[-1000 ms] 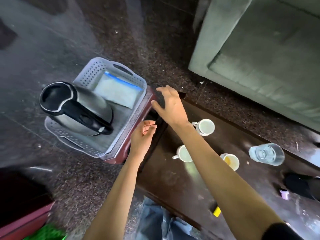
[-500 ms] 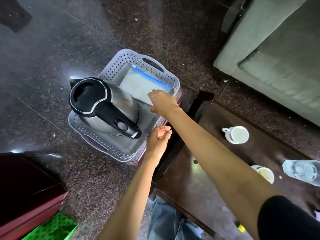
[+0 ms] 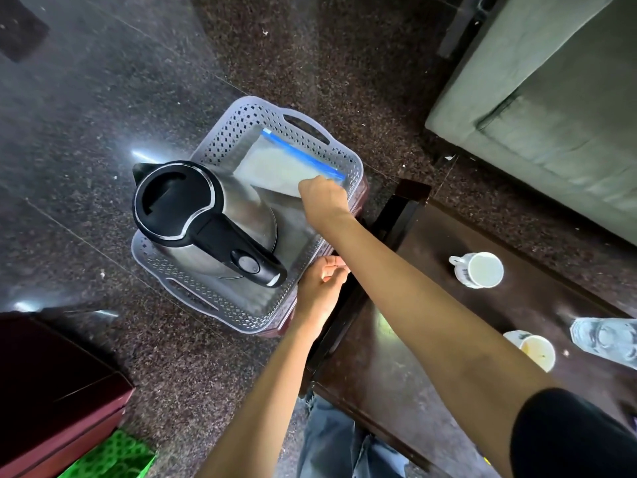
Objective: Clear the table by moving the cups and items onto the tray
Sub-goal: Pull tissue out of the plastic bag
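Perforated grey plastic tray [image 3: 241,115]: set at the centre of the frame on a maroon support, only the edge of which [image 3: 275,331] is seen below the tray's rim. Stainless electric kettle [image 3: 193,208], black lid and handle: stood upright in the tray's left half. Clear zip bag [image 3: 275,167] with a blue seal: laid flat in the tray's upper right part. Right hand [image 3: 322,198]: reached into the tray from the lower right and placed over the bag's near corner, fingers curled downward and hidden behind the knuckles; whether anything is held cannot be told. Left hand [image 3: 322,284]: placed just beside the tray's lower right rim, fingers loosely curled towards the thumb; contact with the rim cannot be told. Dark wooden table [image 3: 431,305]: seen at the right of the frame, just beside the tray. White mug [image 3: 479,270]: stood upright on the table at centre right. Second cup [image 3: 537,351] with yellowish residue: stood at the lower right, near a clear glass tumbler [image 3: 606,339] cut by the right edge. Grey-green sofa [image 3: 551,98]: upper right. Maroon box [image 3: 51,391] and green item [image 3: 110,457]: lower left, on speckled stone floor [image 3: 86,98].
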